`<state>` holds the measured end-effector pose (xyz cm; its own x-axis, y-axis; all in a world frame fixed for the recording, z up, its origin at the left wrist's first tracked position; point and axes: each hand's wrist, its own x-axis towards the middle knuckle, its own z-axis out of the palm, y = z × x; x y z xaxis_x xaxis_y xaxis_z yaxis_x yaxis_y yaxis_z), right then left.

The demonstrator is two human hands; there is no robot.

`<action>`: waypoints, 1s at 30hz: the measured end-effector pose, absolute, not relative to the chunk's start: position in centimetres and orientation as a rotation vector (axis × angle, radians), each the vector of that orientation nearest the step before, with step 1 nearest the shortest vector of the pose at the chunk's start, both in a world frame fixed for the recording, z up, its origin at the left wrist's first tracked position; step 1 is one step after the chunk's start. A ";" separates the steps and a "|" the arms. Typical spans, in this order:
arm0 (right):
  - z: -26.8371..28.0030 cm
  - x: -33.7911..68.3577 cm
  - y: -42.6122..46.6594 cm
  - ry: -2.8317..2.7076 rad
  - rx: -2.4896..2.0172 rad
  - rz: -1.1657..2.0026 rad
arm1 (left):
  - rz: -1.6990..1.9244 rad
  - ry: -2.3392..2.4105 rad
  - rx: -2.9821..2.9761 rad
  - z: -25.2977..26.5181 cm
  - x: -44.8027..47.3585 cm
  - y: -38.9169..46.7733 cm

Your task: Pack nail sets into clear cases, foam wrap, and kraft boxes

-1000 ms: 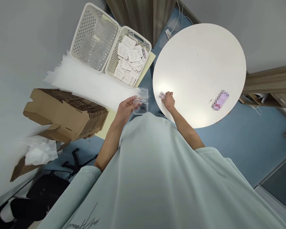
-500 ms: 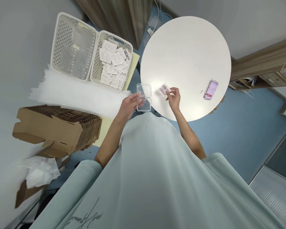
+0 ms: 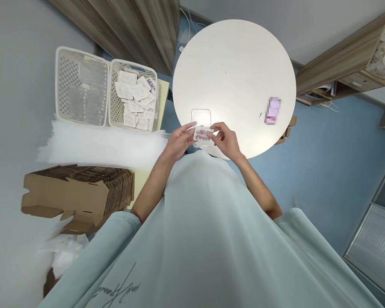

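Note:
My left hand (image 3: 179,141) grips the left edge of a clear hinged plastic case (image 3: 201,114), its lid swung up away from me. Over the lower half of that case lies a small white card of pinkish press-on nails (image 3: 202,133). My right hand (image 3: 226,140) pinches the card's right end between thumb and fingers. Whether the card rests on the case's floor or sits just above it, I cannot tell. Both hands are over the near edge of the round white table (image 3: 237,85).
To the left, one white basket (image 3: 60,92) holds stacked clear cases, another (image 3: 115,107) several white cards. White sheets (image 3: 105,147) and flattened cardboard boxes (image 3: 67,194) lie nearer. A blurred-out purple item (image 3: 273,110) lies on the table's right side.
My right hand has brought the card leftward from above the table onto the open case. The case has shifted slightly right in my left hand. The whole view has turned a little.

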<state>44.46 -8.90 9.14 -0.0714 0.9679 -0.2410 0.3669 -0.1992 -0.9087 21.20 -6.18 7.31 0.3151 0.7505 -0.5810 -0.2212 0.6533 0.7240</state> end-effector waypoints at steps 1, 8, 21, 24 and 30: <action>9.1 44.6 -9.1 -1.480 -1.601 1.267 | 0.688 1.062 0.583 7.4 21.3 -6.2; 9.1 45.2 -10.0 -1.667 -1.615 1.191 | 0.690 1.042 0.566 8.0 21.8 -6.3; 8.5 45.4 -10.0 -1.865 -1.659 1.056 | 0.704 1.040 0.571 8.4 22.1 -6.8; 8.6 45.4 -10.1 -1.879 -1.664 1.034 | 0.721 1.034 0.573 8.4 22.0 -6.9; 9.1 44.9 -10.0 -1.788 -1.651 1.043 | 0.717 1.037 0.564 8.6 21.7 -7.0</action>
<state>44.87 -9.96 9.11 -0.1494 0.9786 -0.1415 0.6048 -0.0228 -0.7961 21.75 -7.04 8.61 0.3237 0.7587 -0.5653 -0.2614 0.6459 0.7172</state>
